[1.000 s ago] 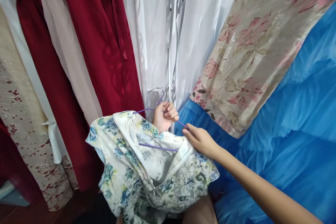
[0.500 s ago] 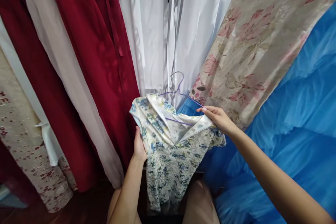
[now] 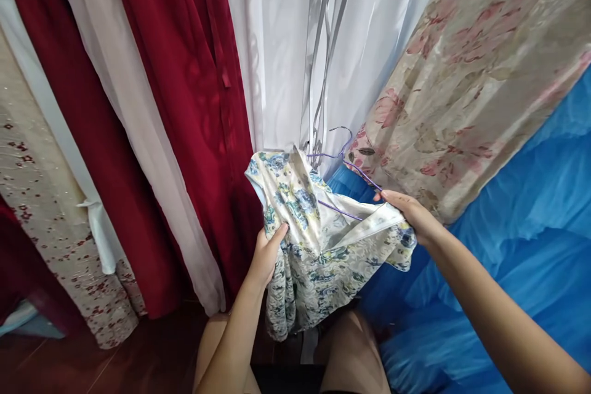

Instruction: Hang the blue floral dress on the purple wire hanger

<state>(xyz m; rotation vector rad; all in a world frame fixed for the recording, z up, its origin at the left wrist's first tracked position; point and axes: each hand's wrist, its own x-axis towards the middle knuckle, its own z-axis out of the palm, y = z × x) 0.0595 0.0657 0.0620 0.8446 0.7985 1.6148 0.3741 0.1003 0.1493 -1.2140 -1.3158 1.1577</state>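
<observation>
A: So where's the floral garment (image 3: 323, 277)?

B: Right between the two hands, on a purple hanger (image 3: 362, 173), one shoulder riding higher than the other! And look at the left hand (image 3: 268, 255): thumb across the front of the cloth, just below the higher shoulder, the other fingers tucked out of sight behind. It has a grip on the garment's side.

A: And the right hand (image 3: 413, 212)?

B: Thumb and fingers closed on the hanger's arm, at the lower shoulder! The white neckline edge runs right up to that hand; how much cloth it holds as well, I can't tell.

A: Count them for me!

B: One floral garment, one hanger. One hook, standing free above the neckline, and one lower bar showing through the neck opening. Two hands, both busy!

A: And the backdrop?

B: Two dark red lengths (image 3: 184, 111) with one pale pink length (image 3: 133, 117) between them; whether the reds are separate garments, I can't tell. Over on the right, one beige piece with pink flowers (image 3: 443, 104), and blue ruffled fabric (image 3: 475, 283) beside it!
</observation>
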